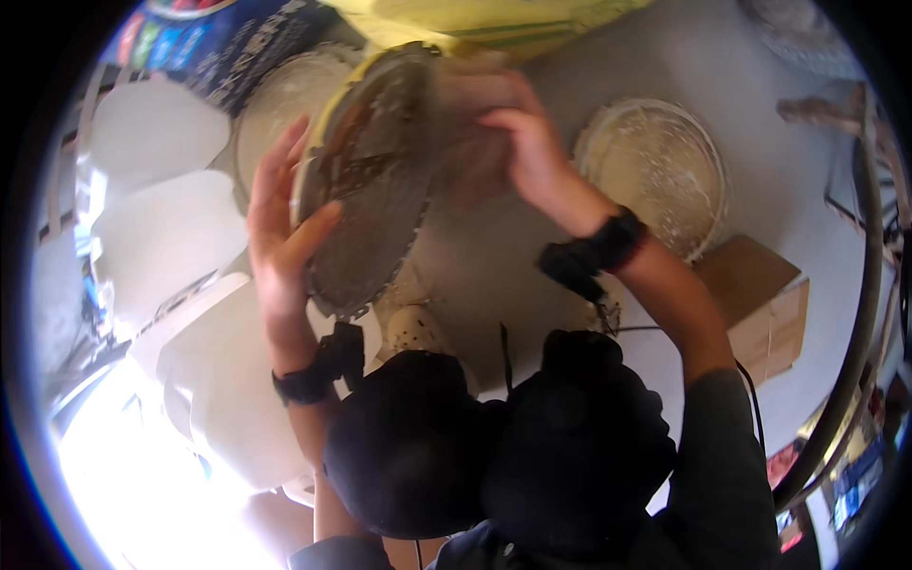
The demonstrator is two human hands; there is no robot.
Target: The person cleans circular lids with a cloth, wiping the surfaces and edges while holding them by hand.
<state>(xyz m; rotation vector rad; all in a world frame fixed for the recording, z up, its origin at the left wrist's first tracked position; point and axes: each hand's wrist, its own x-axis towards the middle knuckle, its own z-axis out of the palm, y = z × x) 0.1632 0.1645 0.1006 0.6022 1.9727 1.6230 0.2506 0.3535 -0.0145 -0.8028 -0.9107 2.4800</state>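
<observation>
Tilted on its edge in front of me is a round, shallow tray-like disc (377,178) with a scalloped rim and a brown, stained face. My left hand (288,206) holds it at the left rim, thumb on the near face. To its right, my right hand (499,121) is raised with the fingers blurred; whether they hold or touch anything cannot be made out. Each wrist has a black band with a small device. Behind my left hand, a similar round tray (285,107) lies partly hidden. Another round tray (652,174) with a pale, flecked surface lies beyond my right wrist.
White rounded sheets (164,235) overlap at the left. A yellow sack (491,21) is at the top, beside a dark printed bag (235,53). Cardboard (755,306) lies at the right, near a curved bar (866,271). A perforated clog (417,331) shows below the disc.
</observation>
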